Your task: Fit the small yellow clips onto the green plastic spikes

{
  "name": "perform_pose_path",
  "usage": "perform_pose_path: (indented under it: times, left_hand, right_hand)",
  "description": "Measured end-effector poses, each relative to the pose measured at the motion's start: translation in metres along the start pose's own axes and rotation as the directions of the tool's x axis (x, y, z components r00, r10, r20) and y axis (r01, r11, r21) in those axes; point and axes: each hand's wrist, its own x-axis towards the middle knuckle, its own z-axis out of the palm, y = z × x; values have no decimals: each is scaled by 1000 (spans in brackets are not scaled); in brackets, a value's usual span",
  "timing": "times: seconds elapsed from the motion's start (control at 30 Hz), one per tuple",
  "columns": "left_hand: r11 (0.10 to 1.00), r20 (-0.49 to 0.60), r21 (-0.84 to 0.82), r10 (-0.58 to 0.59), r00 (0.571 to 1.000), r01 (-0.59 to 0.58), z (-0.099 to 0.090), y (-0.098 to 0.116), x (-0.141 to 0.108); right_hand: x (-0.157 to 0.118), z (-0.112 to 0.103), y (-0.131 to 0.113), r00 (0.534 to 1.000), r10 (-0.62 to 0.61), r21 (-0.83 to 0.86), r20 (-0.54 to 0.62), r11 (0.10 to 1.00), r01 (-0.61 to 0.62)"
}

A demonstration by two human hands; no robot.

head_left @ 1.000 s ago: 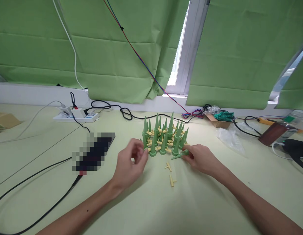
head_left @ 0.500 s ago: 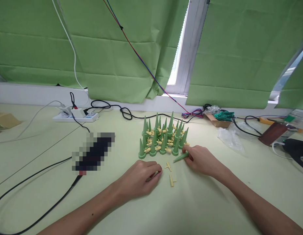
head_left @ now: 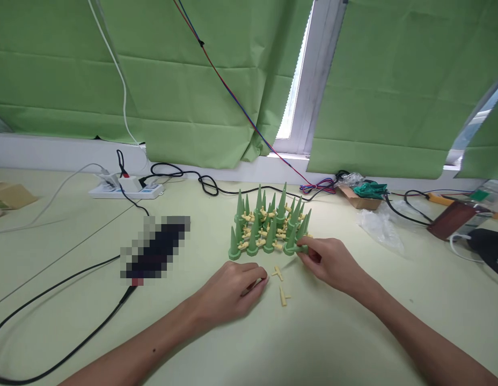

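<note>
Green cone (head_left: pixel 301 249) in right hand (head_left: pixel 328 262) has turned since earlier frame: long tip poked left then, only short green bit shows clearly now. Table (head_left: pixel 353 343) under everything. Bunch of green cones (head_left: pixel 255 236) stands up, yellow bits between. Right hand pinches green cone at bunch's front right corner; can't tell which way its long side points. Left hand (head_left: pixel 235 289) on table, fingers curled, tips close; can't tell if anything hides inside. Two small yellow pieces (head_left: pixel 283 296) lie just right of left hand, nearer it than right hand; lower one's long side points roughly toward person.
</note>
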Motion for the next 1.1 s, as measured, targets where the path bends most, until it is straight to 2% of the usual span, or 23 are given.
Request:
perform_pose_path:
  times: [0.13, 0.27, 0.4, 0.53, 0.63, 0.7, 0.77, 0.87, 0.97, 1.03, 1.1]
  left_hand:
    - [996, -46, -62, -63, 997, 60, 0, 1, -1]
    - [984, -71, -128, -132, 989, 122, 2, 2, -1]
    - [988, -53, -132, -91, 994, 84, 2, 4, 2]
    - [991, -39, -118, -68, 997, 63, 1, 5, 4]
    - [987, -38, -107, -126, 991, 121, 1, 5, 4]
    - [983, -44, -98, -161, 986, 156, 2, 4, 3]
    - [979, -48, -98, -182, 982, 177, 2, 3, 2]
    - [972, -53, -101, -218, 974, 212, 3, 2, 2]
    - [960, -40, -110, -262, 964, 256, 3, 2, 2]
    - [951, -21, -125, -286, 958, 281, 3, 1, 2]
    - [942, -1, -145, -307, 952, 303, 3, 1, 2]
  right_hand:
    - [-4, 5, -13, 984, -111, 170, -142, 976, 134]
    - [-8, 19, -28, 961, -245, 247, -130, 930, 271]
    - [-11, 33, -38, 932, -321, 297, -168, 885, 358]
    - [-11, 31, -37, 939, -317, 322, -135, 882, 344]
    - [-7, 18, -28, 967, -222, 322, -126, 912, 252]
    - [-4, 6, -20, 991, -129, 285, -25, 950, 130]
    - [-1, -6, -10, 986, -60, 199, 153, 980, 29]
    - [1, -20, 2, 929, 27, 99, 370, 993, -68]
    - [-2, -25, 8, 818, 0, 175, 575, 977, -123]
    - [-3, -26, 9, 778, -42, 221, 627, 967, -126]
    - [-4, -25, 8, 772, -79, 248, 631, 963, -104]
